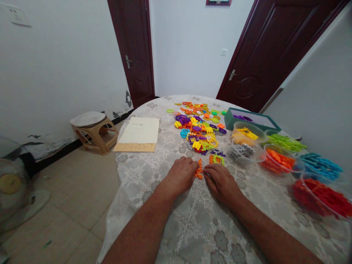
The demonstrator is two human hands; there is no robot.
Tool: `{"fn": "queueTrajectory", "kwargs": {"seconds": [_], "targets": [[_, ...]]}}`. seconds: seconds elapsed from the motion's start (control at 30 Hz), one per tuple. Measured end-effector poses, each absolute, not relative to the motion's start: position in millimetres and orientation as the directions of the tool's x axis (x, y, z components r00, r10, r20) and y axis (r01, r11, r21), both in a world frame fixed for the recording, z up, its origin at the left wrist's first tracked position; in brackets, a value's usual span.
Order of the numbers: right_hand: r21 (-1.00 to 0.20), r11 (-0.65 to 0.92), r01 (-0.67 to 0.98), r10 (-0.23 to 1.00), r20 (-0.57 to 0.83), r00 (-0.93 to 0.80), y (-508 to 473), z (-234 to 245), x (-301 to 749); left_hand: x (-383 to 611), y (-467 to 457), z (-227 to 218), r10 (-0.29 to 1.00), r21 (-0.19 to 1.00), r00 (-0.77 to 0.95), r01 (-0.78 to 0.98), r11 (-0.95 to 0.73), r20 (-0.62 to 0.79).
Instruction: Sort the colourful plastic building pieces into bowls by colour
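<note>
The left hand (183, 174) appears to grip an orange piece (200, 171) by its left edge, low over the tabletop (176, 234); the right hand (221, 181) curls just beside its other edge, and whether it grasps anything cannot be told. Handling this piece seems the step in hand; a next move would call for fine fingertip control. Just beyond lies a yellow-green frame (219, 157), then a mixed heap of coloured pieces (196, 134).
</note>
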State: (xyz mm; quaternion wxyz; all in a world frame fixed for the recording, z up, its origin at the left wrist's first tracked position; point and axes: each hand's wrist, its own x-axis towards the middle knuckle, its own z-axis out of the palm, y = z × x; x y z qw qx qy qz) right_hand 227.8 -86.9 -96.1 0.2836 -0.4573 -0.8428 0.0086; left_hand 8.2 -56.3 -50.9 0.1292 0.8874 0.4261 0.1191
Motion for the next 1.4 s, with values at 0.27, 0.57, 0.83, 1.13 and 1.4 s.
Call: {"fn": "queueTrajectory", "kwargs": {"seconds": [0.27, 0.57, 0.83, 1.13, 1.4], "targets": [[-0.308, 0.619, 0.723, 0.758, 0.475, -0.446, -89, -94, 227, 8, -60, -45, 0.786, 0.525, 0.607, 0.635, -0.567, 0.114], [-0.272, 0.656, 0.704, 0.728, 0.477, -0.493, -87, -93, 228, 10, -58, -49, 0.809, 0.497, 0.578, 0.675, -0.546, 0.103], [-0.313, 0.62, 0.719, 0.736, 0.549, -0.396, -84, -91, 236, 5, -53, -54, 0.842, 0.586, 0.519, 0.64, -0.497, 0.147], [-0.377, 0.527, 0.762, 0.777, 0.576, -0.252, -80, -92, 245, 2, -44, -59, 0.876, 0.64, 0.461, 0.633, -0.437, 0.142], [-0.418, 0.384, 0.823, 0.78, 0.624, -0.047, -75, -92, 267, 7, -47, -58, 0.87, 0.646, 0.466, 0.618, -0.448, 0.158]]}}
